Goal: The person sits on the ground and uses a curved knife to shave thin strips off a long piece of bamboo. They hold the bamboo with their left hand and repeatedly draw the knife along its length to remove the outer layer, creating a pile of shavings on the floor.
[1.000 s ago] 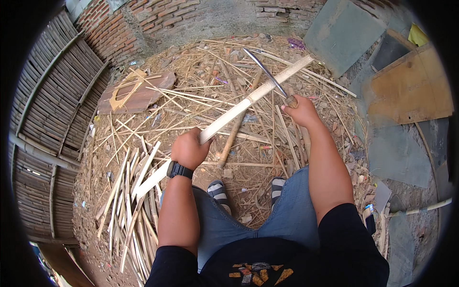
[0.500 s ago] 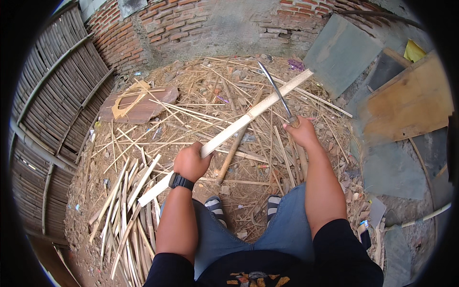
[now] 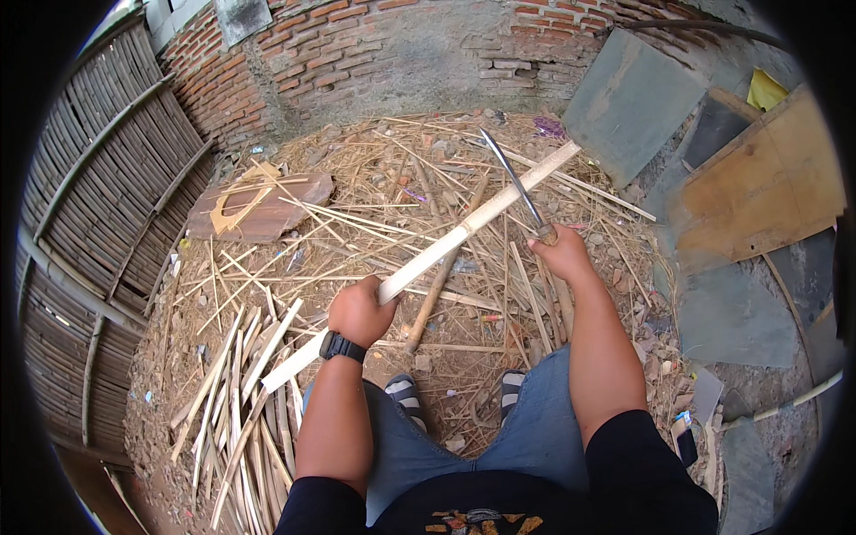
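A long, pale split-bamboo strip (image 3: pixel 428 255) slants from beside my left thigh up to the far right. My left hand (image 3: pixel 358 312) is closed around it near its lower end, a dark watch on that wrist. In my right hand (image 3: pixel 565 253) is the wooden handle of a long, narrow-bladed knife (image 3: pixel 514 176). Its blade points away and to the left, crossing the strip's far part in this view. I cannot tell whether blade and strip touch.
Several split strips (image 3: pixel 234 392) lie piled at my left. A brown board (image 3: pixel 299 198) rests on the littered ground ahead, near a thick bamboo pole (image 3: pixel 434 299). Grey sheets (image 3: pixel 629 98) and a tan panel (image 3: pixel 758 183) lean at right. A bamboo fence (image 3: pixel 111 152) and brick wall (image 3: pixel 392 53) enclose the spot.
The view has shifted a little. The knife and the strip's far end sit slightly lower in the picture; both hands keep their grips.
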Demonstrator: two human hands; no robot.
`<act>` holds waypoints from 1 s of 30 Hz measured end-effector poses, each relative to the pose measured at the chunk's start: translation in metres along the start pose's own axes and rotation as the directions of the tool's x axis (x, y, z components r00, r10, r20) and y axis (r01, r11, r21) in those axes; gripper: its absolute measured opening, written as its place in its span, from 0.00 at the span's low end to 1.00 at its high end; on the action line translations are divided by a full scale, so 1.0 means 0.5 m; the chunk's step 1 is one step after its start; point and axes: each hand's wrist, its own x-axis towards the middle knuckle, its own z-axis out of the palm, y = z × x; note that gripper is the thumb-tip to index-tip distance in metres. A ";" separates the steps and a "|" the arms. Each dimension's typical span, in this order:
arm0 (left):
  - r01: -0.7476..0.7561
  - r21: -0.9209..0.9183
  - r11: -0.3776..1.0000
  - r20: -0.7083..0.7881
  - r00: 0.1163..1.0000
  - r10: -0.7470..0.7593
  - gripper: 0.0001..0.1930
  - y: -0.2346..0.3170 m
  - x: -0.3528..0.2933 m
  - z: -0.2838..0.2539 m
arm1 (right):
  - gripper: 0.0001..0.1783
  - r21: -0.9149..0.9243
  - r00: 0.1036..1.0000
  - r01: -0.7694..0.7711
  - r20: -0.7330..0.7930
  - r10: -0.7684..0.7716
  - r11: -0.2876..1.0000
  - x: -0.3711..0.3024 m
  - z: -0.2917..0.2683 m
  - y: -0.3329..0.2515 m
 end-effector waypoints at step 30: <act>0.026 -0.040 0.999 0.012 1.000 -0.025 0.21 0.006 -0.008 -0.003 | 0.34 -0.156 0.976 0.196 0.124 -0.178 0.968 -0.037 0.020 -0.055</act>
